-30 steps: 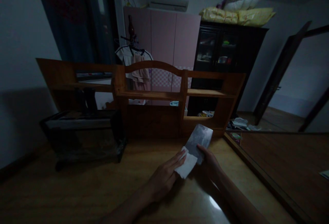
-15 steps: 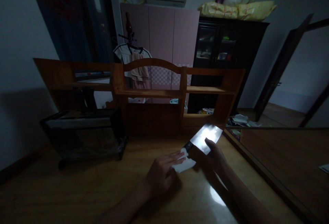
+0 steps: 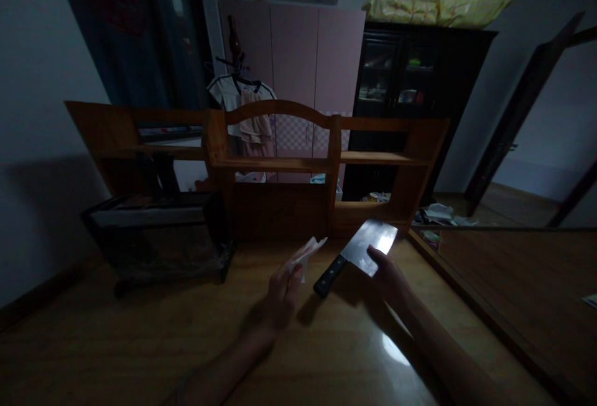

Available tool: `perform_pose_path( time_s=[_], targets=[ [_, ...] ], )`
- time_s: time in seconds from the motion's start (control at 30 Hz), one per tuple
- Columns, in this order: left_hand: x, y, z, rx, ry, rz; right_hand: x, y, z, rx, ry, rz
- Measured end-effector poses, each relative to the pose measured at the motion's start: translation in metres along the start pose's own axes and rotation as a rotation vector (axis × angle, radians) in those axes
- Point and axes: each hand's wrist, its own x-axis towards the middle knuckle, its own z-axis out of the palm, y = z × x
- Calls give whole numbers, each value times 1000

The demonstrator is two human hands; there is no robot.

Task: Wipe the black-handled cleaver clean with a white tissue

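A cleaver [image 3: 366, 245] with a shiny wide blade and a black riveted handle is held above the wooden tabletop [image 3: 298, 362]. My right hand [image 3: 389, 275] grips it by the blade, thumb on the upper face; the other fingers are hidden beneath. The handle points down and left toward me. Left of the handle and apart from it, my left hand [image 3: 282, 291] is closed on a folded white tissue [image 3: 306, 253], which sticks up past the fingers.
On the left stands a dark knife block [image 3: 156, 238] with black handles on top. A wooden shelf rack [image 3: 275, 166] runs along the table's back. A raised wooden edge [image 3: 476, 313] borders the right side. Behind are pink wardrobes [image 3: 293, 51] and a black cabinet [image 3: 448, 76].
My left hand has drawn the tissue off the cleaver's handle, moving left and turning upward. The whole handle now shows. My right hand keeps its hold on the blade, which is tilted slightly differently.
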Motion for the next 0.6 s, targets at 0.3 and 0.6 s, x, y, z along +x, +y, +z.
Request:
perform_pose_path(
  time_s=[0.3,0.6],
  targets=[
    [2,21,3,170,-709,323,4,20,7,35,5,158],
    [3,22,0,204,-736,381,3,2,-1,88,83,99]
  ],
)
